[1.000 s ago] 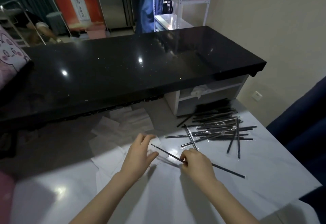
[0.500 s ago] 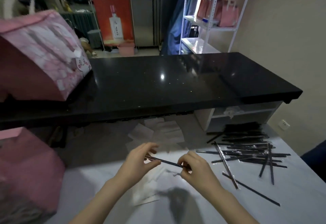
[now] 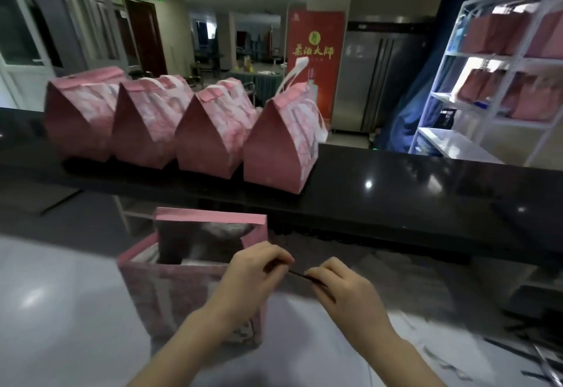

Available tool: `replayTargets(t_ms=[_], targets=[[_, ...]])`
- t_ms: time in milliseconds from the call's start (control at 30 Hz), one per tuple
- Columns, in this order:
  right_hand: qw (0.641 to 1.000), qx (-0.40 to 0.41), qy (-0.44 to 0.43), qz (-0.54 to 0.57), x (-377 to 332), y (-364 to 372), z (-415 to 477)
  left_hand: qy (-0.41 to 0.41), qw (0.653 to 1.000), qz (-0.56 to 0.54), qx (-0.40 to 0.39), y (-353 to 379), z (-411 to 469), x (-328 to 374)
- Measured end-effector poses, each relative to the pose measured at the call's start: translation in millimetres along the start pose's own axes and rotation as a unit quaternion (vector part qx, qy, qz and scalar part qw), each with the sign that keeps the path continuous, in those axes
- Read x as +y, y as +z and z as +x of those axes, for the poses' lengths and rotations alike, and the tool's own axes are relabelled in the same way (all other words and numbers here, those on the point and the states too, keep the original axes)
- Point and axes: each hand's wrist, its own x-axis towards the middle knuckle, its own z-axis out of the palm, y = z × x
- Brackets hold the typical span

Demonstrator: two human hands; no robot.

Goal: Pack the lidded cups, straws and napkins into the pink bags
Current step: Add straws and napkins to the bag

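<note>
Head camera shows me a long glossy black stone counter [image 3: 396, 191] across the middle, with four closed pink paper bags [image 3: 213, 139] standing side by side on its left half. Nearer, I see the white marble-look table [image 3: 61, 310], and on it an open pink patterned bag [image 3: 170, 292], upright; what lies inside I cannot tell. The person's left hand [image 3: 253, 277] sits in front of that bag's right corner, and the right hand [image 3: 347, 292] is just beside it. Both pinch one thin dark wrapped straw [image 3: 300, 275] between fingertips, held level just right of the bag's mouth.
</note>
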Motion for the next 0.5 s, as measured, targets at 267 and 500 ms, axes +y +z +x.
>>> replayTargets(t_ms=[267,500], targets=[[0.997,0.04,-0.036,-0.048,-55,-11,62,-0.028,0.996,-0.005,0.088,-102,-18,-52],[0.999,0.005,-0.029,0.029,-105,2,114,-0.129,0.976,0.163,-0.069,-146,-9,-140]])
